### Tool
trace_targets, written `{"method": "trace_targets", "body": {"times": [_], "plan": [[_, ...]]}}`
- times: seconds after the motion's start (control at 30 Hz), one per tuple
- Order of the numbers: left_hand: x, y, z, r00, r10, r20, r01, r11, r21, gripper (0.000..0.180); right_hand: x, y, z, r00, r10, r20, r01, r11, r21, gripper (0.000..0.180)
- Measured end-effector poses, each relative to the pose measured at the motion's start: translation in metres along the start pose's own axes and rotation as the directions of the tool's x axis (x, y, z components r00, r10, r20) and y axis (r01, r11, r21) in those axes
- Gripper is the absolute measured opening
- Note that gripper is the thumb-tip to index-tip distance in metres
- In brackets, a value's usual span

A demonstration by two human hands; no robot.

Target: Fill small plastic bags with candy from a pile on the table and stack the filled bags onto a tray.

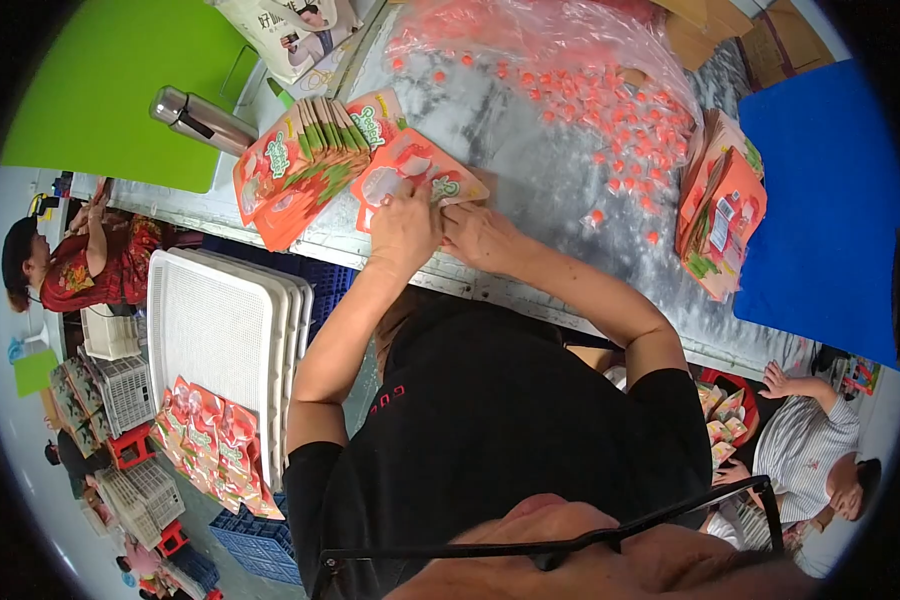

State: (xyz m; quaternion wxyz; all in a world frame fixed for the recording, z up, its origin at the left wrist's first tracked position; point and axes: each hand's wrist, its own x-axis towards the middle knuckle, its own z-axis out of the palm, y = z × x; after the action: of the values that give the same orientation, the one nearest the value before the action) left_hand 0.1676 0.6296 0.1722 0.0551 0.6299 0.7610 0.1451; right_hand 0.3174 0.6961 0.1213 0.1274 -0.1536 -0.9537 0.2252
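Note:
A red printed pouch [395, 172] lies at the near edge of the table in front of me. My left hand [406, 230] is on its lower part, with fingers bent and pressed together over it. Beside it, my right hand [480, 238] has its curled fingers at the pouch's lower right edge. The fingertips of both hands are close together and partly hidden. Just left of the pouch, a fanned stack of similar pouches [290, 190] rests on the table. Farther right, small red wrapped pieces [630, 130] are scattered over the tabletop.
A clear plastic bag [570, 40] spreads across the back. More pouches [722, 215] are piled at the right by a blue panel [820, 200]. A steel flask [205, 118] lies left, near a green panel [100, 90]. Stacked white trays [215, 310] stand lower left. Other people work on both sides.

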Motion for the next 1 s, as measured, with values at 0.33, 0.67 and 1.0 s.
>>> {"method": "trace_targets", "body": {"times": [0.33, 0.67, 1.0], "plan": [[-0.018, 0.047, -0.054, 0.961, 0.247, -0.123, -0.244, 0.969, 0.045, 0.017, 0.012, -0.033, -0.041, 0.924, -0.162, -0.347, 0.284, 0.898, 0.336, 0.04], [0.013, 0.013, -0.073, 0.677, 0.545, 0.495, -0.284, 0.814, -0.507, 0.125, -0.019, -0.029, -0.084, 0.951, -0.044, 0.305, -0.061, 0.943, 0.326, 0.035], [0.0, 0.017, -0.037, 0.679, 0.55, 0.486, 0.149, 0.545, -0.825, 0.103, -0.053, -0.03, -0.077, 0.931, -0.226, -0.285, 0.306, 0.912, 0.274, 0.029]]}}
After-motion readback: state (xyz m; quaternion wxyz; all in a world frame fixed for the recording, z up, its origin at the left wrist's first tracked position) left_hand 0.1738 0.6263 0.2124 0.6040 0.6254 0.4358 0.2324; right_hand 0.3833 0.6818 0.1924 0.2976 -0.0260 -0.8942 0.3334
